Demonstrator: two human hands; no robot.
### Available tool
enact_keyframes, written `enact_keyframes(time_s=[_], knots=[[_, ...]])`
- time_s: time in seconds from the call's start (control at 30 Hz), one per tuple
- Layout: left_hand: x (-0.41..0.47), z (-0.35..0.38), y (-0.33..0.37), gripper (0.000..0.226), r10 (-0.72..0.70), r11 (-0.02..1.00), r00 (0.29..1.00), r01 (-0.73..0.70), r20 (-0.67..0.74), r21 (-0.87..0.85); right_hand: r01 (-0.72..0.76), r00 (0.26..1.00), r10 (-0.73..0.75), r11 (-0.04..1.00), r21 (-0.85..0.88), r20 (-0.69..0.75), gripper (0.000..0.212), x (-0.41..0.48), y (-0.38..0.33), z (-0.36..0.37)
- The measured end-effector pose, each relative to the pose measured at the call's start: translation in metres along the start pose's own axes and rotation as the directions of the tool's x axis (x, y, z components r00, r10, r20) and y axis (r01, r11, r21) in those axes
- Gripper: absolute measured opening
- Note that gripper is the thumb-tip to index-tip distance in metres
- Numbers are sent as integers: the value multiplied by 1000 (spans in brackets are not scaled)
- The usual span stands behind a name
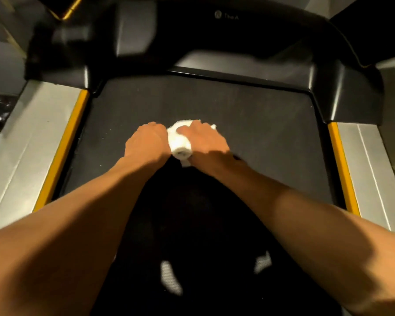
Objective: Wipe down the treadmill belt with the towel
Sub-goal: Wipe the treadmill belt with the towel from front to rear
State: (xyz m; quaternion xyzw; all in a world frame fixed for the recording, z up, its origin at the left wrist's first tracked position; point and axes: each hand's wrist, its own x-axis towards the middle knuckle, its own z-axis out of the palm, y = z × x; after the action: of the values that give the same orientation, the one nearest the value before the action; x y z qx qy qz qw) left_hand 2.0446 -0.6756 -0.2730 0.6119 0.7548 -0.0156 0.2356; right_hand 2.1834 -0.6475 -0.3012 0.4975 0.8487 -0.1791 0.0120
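A bunched white towel (179,142) lies on the dark treadmill belt (249,124), near its middle. My left hand (146,142) grips the towel's left side with curled fingers. My right hand (206,140) lies over its right side, fingers curled down onto the cloth. Both hands press the towel against the belt. Most of the towel is hidden under my hands; only a strip between them and a small end toward me show. Both forearms reach in from the bottom of the view.
Grey side rails (32,142) (369,160) with yellow strips (66,142) (342,165) flank the belt. The black motor hood (214,46) rises at the belt's far end. My dark legs and white shoes (171,279) stand on the belt below.
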Motion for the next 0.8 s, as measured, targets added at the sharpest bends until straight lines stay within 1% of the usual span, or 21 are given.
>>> enact_keyframes(time_s=[0.03, 0.07, 0.1, 0.13, 0.17, 0.2, 0.23, 0.27, 0.3, 0.33, 0.37, 0.4, 0.43, 0.47, 0.5, 0.53, 0.6, 0.63, 0.7, 0.73, 0.8], knots=[[0, -3, -4, 34, -39, 999, 999, 38, -10, -25, 57, 997, -58, 998, 31, 40, 26, -3, -11, 1], [0, -5, -9, 34, -71, 995, 997, 69, -29, -67, 73, 996, -76, 996, 59, 37, 12, 0, -14, -2], [0, -6, -16, 34, -106, 987, 993, 98, -56, -130, 69, 998, -68, 996, 48, -14, 12, 9, -11, -7], [1, -7, -22, 33, -143, 972, 987, 124, -80, -201, 53, 995, -48, 997, 55, -87, 17, 19, -2, -13], [1, -6, -27, 32, -177, 953, 980, 148, -90, -264, 2, 988, 6, 999, 52, -156, 27, 33, 10, -15], [2, -5, -30, 31, -201, 935, 976, 165, -86, -314, -46, 977, 49, 999, 20, -206, 37, 45, 21, -16], [3, -6, -32, 31, -215, 918, 974, 176, -74, -356, -85, 968, 87, 996, 16, -236, 42, 52, 26, -13], [3, -8, -34, 32, -224, 901, 972, 179, -72, -395, -96, 961, 98, 995, 20, -258, 42, 56, 20, -10], [4, -11, -35, 32, -234, 884, 969, 180, -76, -432, -86, 966, 83, 996, 1, -246, 40, 54, 10, -1], [5, -15, -35, 31, -245, 863, 966, 179, -84, -472, -56, 977, 49, 998, -28, -210, 38, 46, -4, 4], [7, -19, -36, 29, -256, 845, 962, 177, -91, -504, 5, 986, -14, 998, -55, -165, 35, 35, -18, 9], [7, -22, -37, 28, -262, 834, 960, 175, -95, -523, 114, 986, -121, 992, -61, -116, 31, 21, -29, 17], [7, -23, -37, 30, -260, 831, 961, 176, -90, -528, 244, 965, -248, 969, -48, -86, 27, 5, -41, 19], [7, -23, -37, 34, -248, 836, 965, 172, -79, -521, 331, 942, -331, 944, -8, -63, 24, -7, -48, 20], [5, -23, -37, 39, -232, 844, 970, 166, -68, -510, 366, 929, -364, 931, 21, -64, 24, -8, -49, 20], [4, -21, -37, 43, -214, 855, 974, 153, -68, -495, 328, 943, -326, 945, 17, -67, 29, -2, -48, 14], [3, -17, -37, 51, -198, 868, 977, 138, -77, -477, 150, 984, -155, 987, -56, -92, 42, 24, -38, 4], [4, -16, -37, 53, -199, 869, 976, 137, -83, -475, 68, 990, -75, 996, -64, -123, 46, 37, -29, -2], [5, -16, -36, 56, -212, 869, 972, 142, -97, -473, -28, 981, 24, 999, -17, -195, 47, 51, -13, -5], [6, -16, -36, 55, -215, 870, 971, 142, -103, -473, -50, 977, 44, 998, -23, -208, 45, 52, -12, -2], [7, -16, -38, 49, -221, 869, 969, 145, -108, -473, -35, 990, 26, 997, -64, -140, 34, 41, -33, 13]])
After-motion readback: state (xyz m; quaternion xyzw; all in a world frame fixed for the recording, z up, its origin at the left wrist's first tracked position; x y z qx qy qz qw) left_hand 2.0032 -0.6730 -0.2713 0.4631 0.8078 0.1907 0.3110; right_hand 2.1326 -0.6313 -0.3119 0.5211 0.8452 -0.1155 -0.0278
